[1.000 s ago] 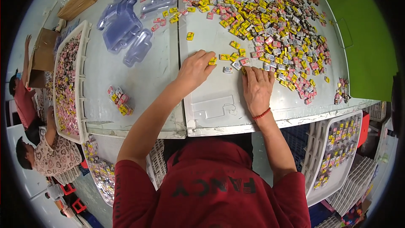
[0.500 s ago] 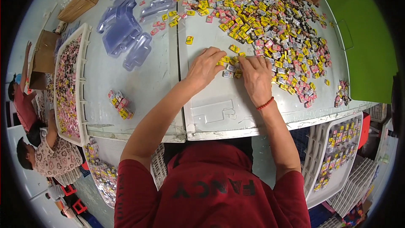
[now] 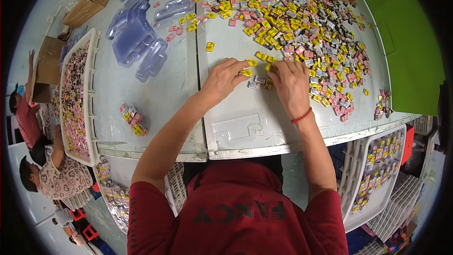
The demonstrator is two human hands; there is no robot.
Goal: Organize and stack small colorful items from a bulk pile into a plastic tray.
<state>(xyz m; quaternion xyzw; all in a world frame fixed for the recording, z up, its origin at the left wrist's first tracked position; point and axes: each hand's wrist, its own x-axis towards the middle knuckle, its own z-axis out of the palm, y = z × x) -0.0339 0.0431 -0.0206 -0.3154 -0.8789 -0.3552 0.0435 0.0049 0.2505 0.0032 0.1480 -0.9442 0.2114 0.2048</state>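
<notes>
Box (image 3: 246, 72) pinched by left hand (image 3: 221, 82); right hand (image 3: 292, 85): grip can't be told; pile (image 3: 285, 16) set toward tabletop's (image 3: 283, 123) far edge, presumably for room.

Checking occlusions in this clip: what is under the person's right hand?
A yellow piece shows at the fingertips of the right hand; whatever lies beneath its palm and bent fingers is covered.

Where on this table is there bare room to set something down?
On the white tabletop, one bare patch lies between the bluish clear plastic shells and the small pink-white-yellow bundle; another between that bundle and the person's left forearm. The far right is crowded with heaped small yellow, pink and white packets.
</notes>
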